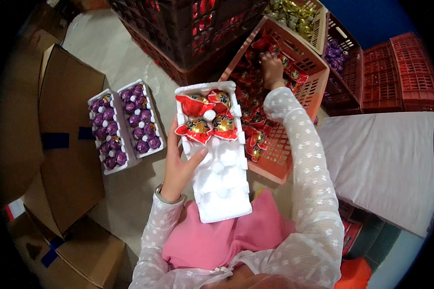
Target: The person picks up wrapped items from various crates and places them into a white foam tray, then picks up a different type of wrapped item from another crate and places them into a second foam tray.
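A white foam tray [218, 166] with rounded hollows rests over my lap. My left hand [183, 166] grips its left side, the thumb laid over the edge. Several balls in red and gold wrappers [198, 126] fill the tray's far hollows, and the nearer hollows are bare. My right hand [272, 70] reaches into an orange plastic crate [275, 168] of the same red-wrapped balls [255, 115]. Its fingers are down among the wrappers, and I cannot make out what they hold.
Two foam trays of purple-wrapped balls [139, 118] stand on the floor at left, beside open cardboard boxes [72, 144]. Dark red crates [173, 38] are stacked ahead. Crates with gold-wrapped [294, 17] and purple-wrapped balls [336, 54] stand far right, near a white-covered surface [381, 159].
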A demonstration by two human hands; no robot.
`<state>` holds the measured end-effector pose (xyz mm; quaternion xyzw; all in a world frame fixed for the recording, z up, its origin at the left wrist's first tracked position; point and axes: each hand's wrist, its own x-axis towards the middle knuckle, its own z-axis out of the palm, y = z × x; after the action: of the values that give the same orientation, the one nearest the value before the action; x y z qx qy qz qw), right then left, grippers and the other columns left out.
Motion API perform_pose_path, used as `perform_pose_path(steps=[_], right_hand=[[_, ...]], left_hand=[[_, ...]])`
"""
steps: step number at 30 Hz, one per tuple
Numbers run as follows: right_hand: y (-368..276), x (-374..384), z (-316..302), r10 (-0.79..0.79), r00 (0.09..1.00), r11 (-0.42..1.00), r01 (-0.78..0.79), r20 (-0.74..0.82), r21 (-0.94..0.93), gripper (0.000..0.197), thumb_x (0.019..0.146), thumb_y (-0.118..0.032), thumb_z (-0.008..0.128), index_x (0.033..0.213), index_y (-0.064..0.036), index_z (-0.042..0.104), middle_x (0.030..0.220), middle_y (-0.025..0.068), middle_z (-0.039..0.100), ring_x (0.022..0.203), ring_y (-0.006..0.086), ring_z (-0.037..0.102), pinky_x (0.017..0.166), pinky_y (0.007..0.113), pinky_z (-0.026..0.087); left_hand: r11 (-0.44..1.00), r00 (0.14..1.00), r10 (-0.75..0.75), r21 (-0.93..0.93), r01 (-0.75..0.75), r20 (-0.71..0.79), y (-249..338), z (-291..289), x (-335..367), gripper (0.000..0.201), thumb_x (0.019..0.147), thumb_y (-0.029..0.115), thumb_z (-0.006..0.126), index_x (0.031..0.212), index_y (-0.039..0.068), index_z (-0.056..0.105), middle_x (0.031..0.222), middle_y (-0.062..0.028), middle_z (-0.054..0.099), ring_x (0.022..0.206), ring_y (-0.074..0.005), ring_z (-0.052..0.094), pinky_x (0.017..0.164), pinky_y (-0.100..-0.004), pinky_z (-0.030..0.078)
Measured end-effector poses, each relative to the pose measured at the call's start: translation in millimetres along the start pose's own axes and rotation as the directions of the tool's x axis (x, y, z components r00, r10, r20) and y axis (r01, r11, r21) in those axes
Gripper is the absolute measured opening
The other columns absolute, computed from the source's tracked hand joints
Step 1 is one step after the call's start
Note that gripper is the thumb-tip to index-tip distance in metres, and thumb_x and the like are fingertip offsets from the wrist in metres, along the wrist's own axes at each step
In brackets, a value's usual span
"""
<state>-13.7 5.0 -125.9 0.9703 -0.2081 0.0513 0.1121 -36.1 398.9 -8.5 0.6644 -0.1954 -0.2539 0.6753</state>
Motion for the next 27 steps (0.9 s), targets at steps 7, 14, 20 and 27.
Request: perform_pose_path(steps=[7, 14, 20, 27], right_hand=[[9.4, -45.8, -88.1, 0.303, 0.951, 0.376, -0.054, -0.067, 0.925, 0.045, 0.085, -0.023, 0.069, 0.12, -0.0024, 0.051, 0.109, 0.0105, 0.062, 0.097, 0.0223, 0.062, 0.084, 0.033, 0.049], [-74.3, -139.6, -249.1, -0.441, 0.869, -0.34, -0.394, 0.225, 0.854, 0.044, 0.081, -0.011, 0.068, 0.121, -0.0032, 0.051, 0.111, 0.0076, 0.06, 0.094, 0.0171, 0.064, 0.081, 0.031, 0.053], [-123.3, -150.5, -249.9, -0.455, 0.89, 0.468, 0.257, -0.019, 0.846, 0.037, 0.074, -0.015, 0.072, 0.103, -0.0045, 0.052, 0.103, 0.0142, 0.051, 0.075, 0.0321, 0.063, 0.065, 0.04, 0.053], [-157.1, -153.4, -250.9, -0.529, 0.849, 0.644, 0.395, 0.008, 0.656, 0.035, 0.066, -0.009, 0.072, 0.095, -0.0033, 0.053, 0.1, 0.0137, 0.053, 0.069, 0.0326, 0.064, 0.059, 0.04, 0.053]], left_hand=[[0.999, 1.0, 0.011, 0.039, -0.01, -0.012, -8.9, -4.0, -1.5, 0.086, 0.08, 0.014, 0.07, 0.149, 0.005, 0.019, 0.146, -0.0141, 0.032, 0.133, -0.0239, 0.036, 0.106, -0.0414, 0.033], [0.993, 0.995, 0.102, 0.056, -0.101, -0.013, -10.6, -4.2, -3.7, 0.067, 0.098, 0.033, 0.044, 0.15, 0.004, 0.013, 0.148, -0.0147, 0.026, 0.138, -0.0254, 0.027, 0.112, -0.0366, 0.022], [0.903, 0.913, -0.405, -0.177, 0.391, -0.045, -3.9, -7.6, -20.2, 0.079, 0.095, 0.064, 0.026, 0.152, 0.015, 0.003, 0.145, -0.0126, 0.025, 0.127, -0.0263, 0.037, 0.102, -0.0459, 0.035], [0.985, 0.982, -0.166, -0.039, 0.17, 0.088, -6.7, -4.3, -28.3, 0.096, 0.084, 0.021, 0.071, 0.149, 0.007, 0.001, 0.131, -0.0198, 0.038, 0.11, -0.0251, 0.052, 0.091, -0.0348, 0.048]])
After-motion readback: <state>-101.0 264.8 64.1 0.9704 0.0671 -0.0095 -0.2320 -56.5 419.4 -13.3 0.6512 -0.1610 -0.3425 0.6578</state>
